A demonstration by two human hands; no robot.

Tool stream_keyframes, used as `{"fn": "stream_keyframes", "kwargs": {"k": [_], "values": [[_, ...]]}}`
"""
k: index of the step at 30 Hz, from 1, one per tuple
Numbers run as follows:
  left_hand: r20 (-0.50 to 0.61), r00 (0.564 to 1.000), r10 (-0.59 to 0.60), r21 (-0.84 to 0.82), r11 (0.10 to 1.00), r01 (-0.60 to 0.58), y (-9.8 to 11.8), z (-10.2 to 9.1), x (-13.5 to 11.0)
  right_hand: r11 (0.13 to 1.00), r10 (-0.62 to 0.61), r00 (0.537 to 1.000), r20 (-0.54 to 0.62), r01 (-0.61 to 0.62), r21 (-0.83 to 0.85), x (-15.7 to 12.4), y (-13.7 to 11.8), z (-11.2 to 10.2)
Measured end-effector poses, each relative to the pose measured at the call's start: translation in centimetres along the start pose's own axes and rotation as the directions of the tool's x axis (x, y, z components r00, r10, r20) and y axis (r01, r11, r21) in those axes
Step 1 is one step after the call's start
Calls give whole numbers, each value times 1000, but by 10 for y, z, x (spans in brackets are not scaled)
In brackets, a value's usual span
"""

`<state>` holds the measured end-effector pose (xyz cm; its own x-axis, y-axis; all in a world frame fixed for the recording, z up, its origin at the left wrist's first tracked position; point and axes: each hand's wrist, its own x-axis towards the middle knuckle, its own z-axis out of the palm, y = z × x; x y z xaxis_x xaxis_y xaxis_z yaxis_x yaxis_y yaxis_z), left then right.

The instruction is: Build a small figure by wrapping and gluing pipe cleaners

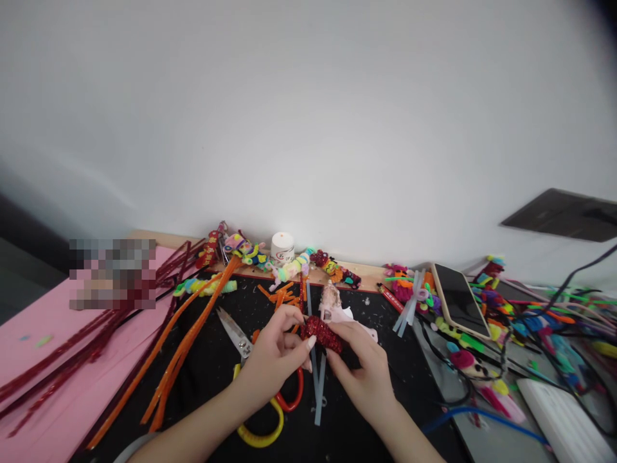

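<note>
**Red piece [322, 333] pinched between left grip [278, 344] and right grip [365, 365]**

Head view: the glittery red piece is held at the middle of the bench [371, 274], over a black mat [193, 402]. Both grips are closed on it. The left grip has its left end, with the thumb in front and the bent fingers on the far side. The right grip has its right end, index finger along the upper side and thumb below. The middle of the piece shows between the two.

Translucent sticks [319, 405] pass underneath, seen in the gap between the hands. Scissors [234, 332] lie partly hidden under the left forearm and hand, blades toward the upper left. A pale pink figure [330, 298] lies just beyond the piece, with orange scraps [281, 296] to its left.

Farther left, orange stems [180, 363] run along the mat, and red stems [62, 355] cross a pink sheet [45, 296]. A phone [461, 300] rests well to the right; a white cup [282, 244] stands near the wall [308, 128].
</note>
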<state>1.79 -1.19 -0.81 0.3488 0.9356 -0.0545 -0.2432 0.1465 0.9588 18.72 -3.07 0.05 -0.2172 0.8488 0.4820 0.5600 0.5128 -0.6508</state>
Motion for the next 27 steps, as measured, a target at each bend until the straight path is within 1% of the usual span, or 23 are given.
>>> {"fn": "stream_keyframes", "kwargs": {"k": [14, 27], "values": [[-9, 1000, 1, -8, 1000, -2, 0, 0, 0, 1000, 16, 1000, -21, -17, -13, -1, 0, 1], [-20, 1000, 6, -23, 1000, -6, -4, -1, 1, 999, 46, 999, 8, -46, -27, 0, 0, 1]]}}
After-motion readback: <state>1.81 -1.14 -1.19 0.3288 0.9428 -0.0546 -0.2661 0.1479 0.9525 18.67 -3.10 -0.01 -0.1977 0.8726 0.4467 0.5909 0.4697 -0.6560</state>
